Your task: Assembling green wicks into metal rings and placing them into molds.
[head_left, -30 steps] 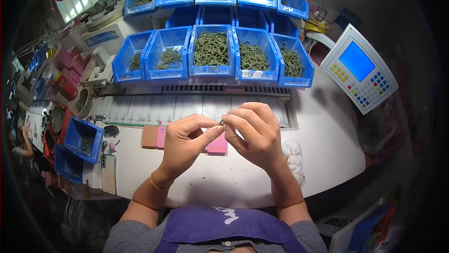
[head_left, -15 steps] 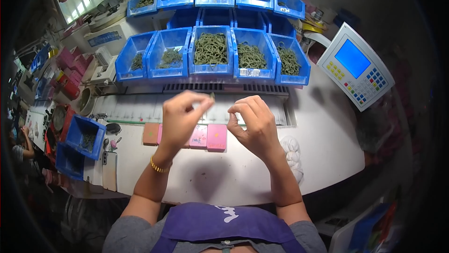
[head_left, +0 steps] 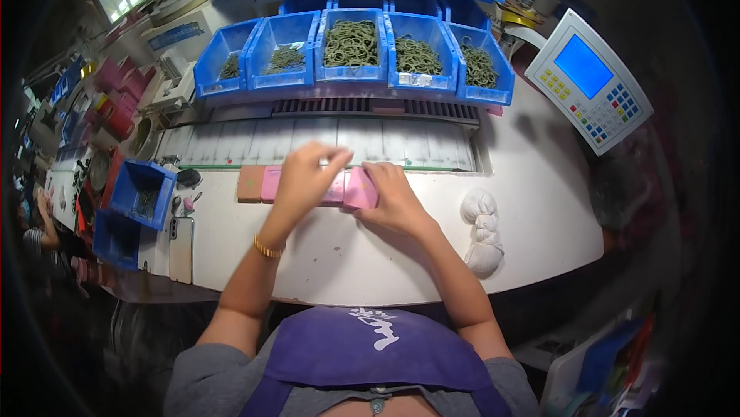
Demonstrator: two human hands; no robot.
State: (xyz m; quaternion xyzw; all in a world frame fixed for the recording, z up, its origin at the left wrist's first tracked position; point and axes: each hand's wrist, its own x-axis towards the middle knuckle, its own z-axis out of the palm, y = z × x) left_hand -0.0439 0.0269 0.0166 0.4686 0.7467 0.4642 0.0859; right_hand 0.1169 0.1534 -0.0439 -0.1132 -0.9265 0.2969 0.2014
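Note:
My right hand (head_left: 393, 201) is closed around the pink block (head_left: 359, 190) at the right end of a row, thumb on the near side and fingers on the far side. That block sits slightly turned against its neighbour. My left hand (head_left: 307, 174) hovers over the row with thumb and fingers pinched together; what they hold, if anything, is too small to make out. To its left are a brown block (head_left: 250, 183) and another pink block (head_left: 271, 183); my left hand covers part of the row.
Blue bins with green rings (head_left: 351, 43) stand in tiers behind a white panel (head_left: 231, 143). A control unit with a blue screen (head_left: 583, 66) is at right, near a white cloth bundle (head_left: 482, 232). At left are a phone (head_left: 182, 250) and two blue bins (head_left: 142, 193).
My right hand has come down from a raised pinch and taken hold of the end pink block, turning it a little. My left hand remains pinched. The view has tilted downward.

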